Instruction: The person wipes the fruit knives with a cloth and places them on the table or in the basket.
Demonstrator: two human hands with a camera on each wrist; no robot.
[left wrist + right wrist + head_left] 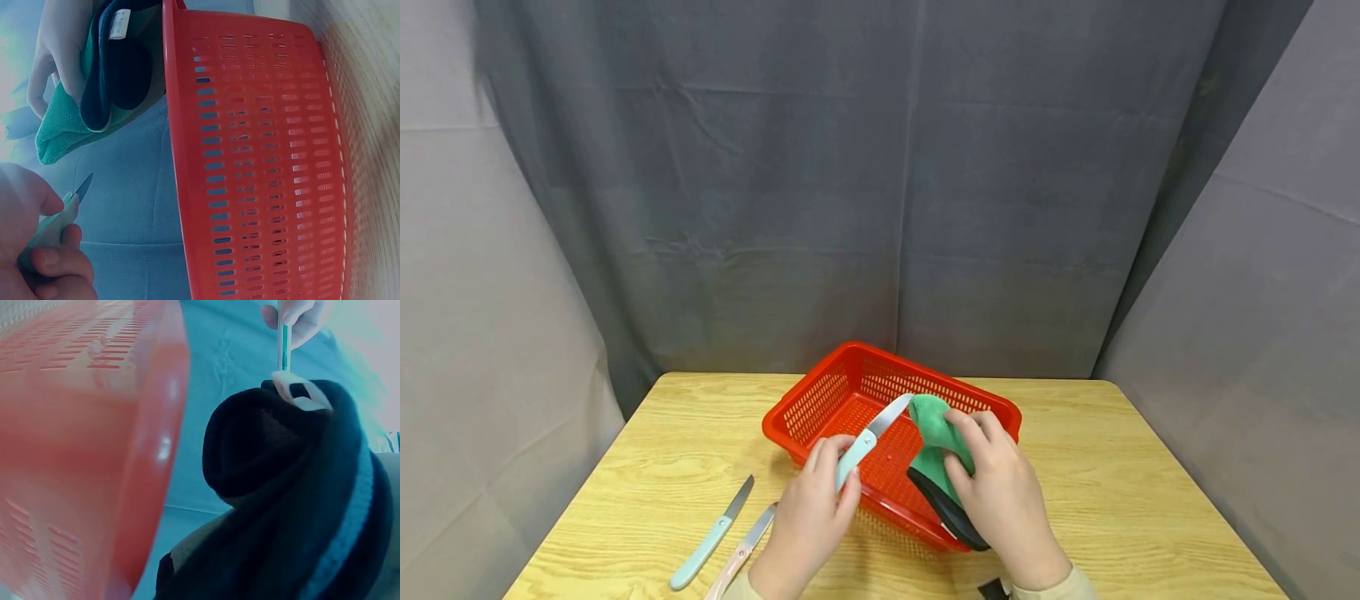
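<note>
My left hand (816, 512) grips the light-blue handle of a small knife (856, 454) whose blade points up and to the right. A green cloth with black edging (934, 429) hangs bunched in my right hand (1006, 479), pinched between thumb and fingers. In the head view the blade tip meets the cloth's edge; the left wrist view shows a gap between blade (84, 186) and cloth (59, 122). Both hands are over the red basket (910, 518). Dark folds of the cloth (269, 450) fill much of the right wrist view, hiding the right fingers there.
On the wooden table (1075, 467), left of the basket, lie a knife with a light-blue handle (709, 546) and one with a pink handle (737, 562), partly behind my left hand. Grey curtains (775, 208) stand at the back and sides.
</note>
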